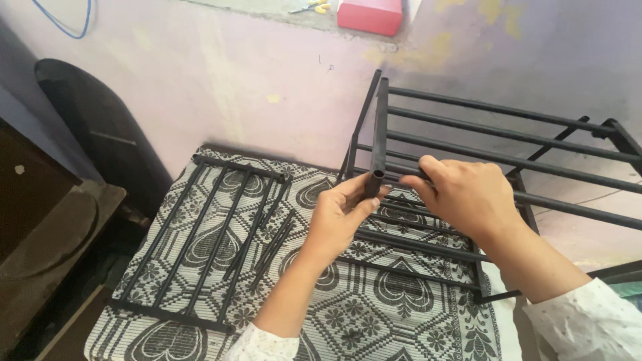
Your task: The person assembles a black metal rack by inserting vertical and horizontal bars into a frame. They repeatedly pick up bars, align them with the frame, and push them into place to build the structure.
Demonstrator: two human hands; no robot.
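My left hand (340, 217) pinches the open lower end of a black metal tube (379, 134) that rises toward the wall. My right hand (463, 194) grips a crossbar of a black metal rack (508, 140) with several parallel bars, tilted up on its side at the right. The tube's end sits right beside the rack's frame, between my two hands. Both sleeves are white.
A flat black shelf panel (200, 247) with several bars lies on a black-and-white patterned cloth (374, 314), with loose black rods (274, 244) beside it. A pink box (370, 15) rests on a ledge above. A dark rounded board (100, 127) leans on the wall at left.
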